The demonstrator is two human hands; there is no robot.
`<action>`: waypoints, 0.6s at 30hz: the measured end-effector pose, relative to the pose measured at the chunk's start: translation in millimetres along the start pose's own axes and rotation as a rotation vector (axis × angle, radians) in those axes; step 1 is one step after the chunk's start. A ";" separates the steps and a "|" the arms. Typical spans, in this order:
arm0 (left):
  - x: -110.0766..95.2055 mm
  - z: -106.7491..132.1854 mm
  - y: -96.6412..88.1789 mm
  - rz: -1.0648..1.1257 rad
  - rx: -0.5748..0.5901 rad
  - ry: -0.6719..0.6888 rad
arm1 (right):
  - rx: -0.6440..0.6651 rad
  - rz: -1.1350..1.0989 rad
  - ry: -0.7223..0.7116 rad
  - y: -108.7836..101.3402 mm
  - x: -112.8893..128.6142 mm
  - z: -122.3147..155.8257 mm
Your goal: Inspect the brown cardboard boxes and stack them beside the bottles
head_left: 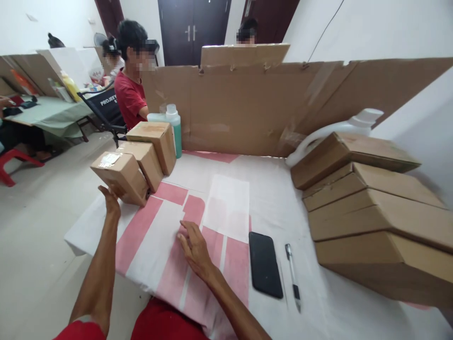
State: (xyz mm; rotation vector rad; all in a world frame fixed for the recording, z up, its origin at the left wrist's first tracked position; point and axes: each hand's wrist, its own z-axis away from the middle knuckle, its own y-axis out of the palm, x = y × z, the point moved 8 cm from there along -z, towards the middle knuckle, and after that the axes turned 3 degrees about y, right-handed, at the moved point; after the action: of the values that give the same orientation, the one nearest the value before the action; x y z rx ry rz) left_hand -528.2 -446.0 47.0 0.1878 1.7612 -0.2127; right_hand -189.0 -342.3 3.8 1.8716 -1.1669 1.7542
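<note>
My left hand (111,202) is at the table's left edge, up against the outer side of the nearest small cardboard box (122,177). Its visible fingers are stretched out; the box hides part of the hand. Behind that box a second box (144,158) and a taller third box (155,139) stand in a row. My right hand (196,248) is over the pink-and-white tablecloth (145,264), fingers apart and holding nothing. A white sheet of paper (228,208) lies just beyond it. To its right are a black phone (265,264) and a pen (293,278).
Several cardboard boxes (382,222) line the right side, with a white jug (336,130) behind. A teal-filled bottle (176,130) stands behind the left boxes. A cardboard partition (240,108) closes the back. A person in a red shirt (129,97) sits beyond.
</note>
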 end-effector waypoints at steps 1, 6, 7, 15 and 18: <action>8.7 12.8 4.2 0.001 0.021 -0.014 | 0.032 -0.016 0.017 8.3 -0.2 -13.3; 30.2 129.0 24.8 -0.025 0.170 0.026 | 0.112 -0.158 0.104 36.9 -3.8 -77.3; 30.5 155.2 29.1 -0.036 0.210 0.043 | 0.089 -0.194 0.107 35.4 -5.4 -85.5; -17.7 278.0 70.0 -0.542 0.572 0.565 | -0.042 -0.333 0.212 -54.2 -34.9 -65.8; -50.5 295.7 89.3 -0.594 0.654 0.804 | -0.065 -0.339 0.262 -90.0 -46.3 -47.9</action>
State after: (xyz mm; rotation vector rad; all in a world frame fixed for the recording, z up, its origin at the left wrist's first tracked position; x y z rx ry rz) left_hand -215.7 -432.6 35.5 0.2299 2.4544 -1.2965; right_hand -151.1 -237.2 -4.1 1.6274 -0.7506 1.6830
